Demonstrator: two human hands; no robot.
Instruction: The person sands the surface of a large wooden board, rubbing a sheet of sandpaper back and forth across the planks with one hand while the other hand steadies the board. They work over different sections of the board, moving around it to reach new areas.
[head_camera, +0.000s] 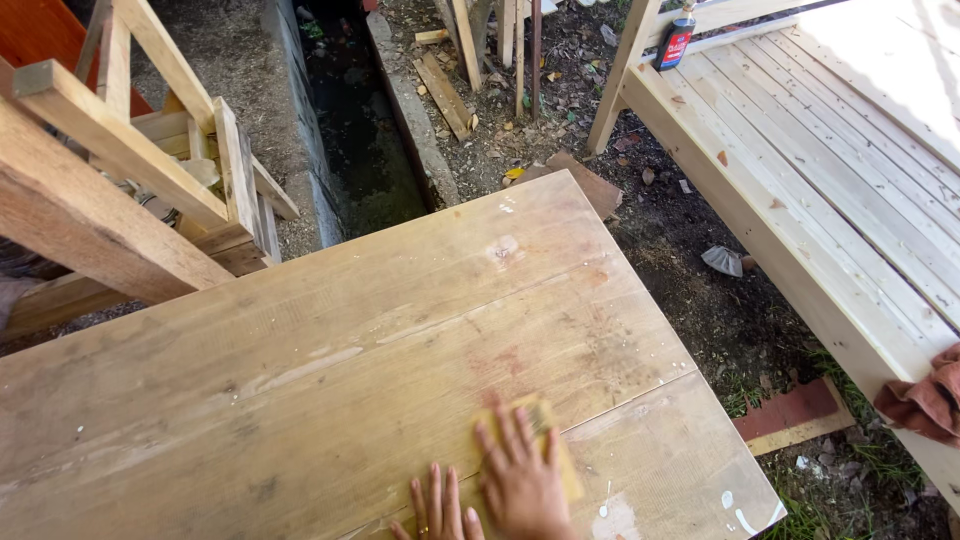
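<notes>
While the right hand (522, 482) lies flat with fingers (503, 437) spread, it presses a yellow sandpaper sheet (558, 452) onto the wooden bench (330, 370); the sheet shows beneath and beyond the fingertips. Just beside it, the left hand (438, 515) rests open, fingers slightly apart, touching bare wood.

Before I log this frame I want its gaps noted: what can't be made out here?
Head view only:
- Sandpaper: mostly under the right hand; its size and wear are hidden.
- Left hand: cut off by the bottom edge; only fingers show.
- Bottle on the bench: too small to tell its contents.
- Cloth: cut by the right edge.
- Tabletop: its left end runs out of frame.
</notes>
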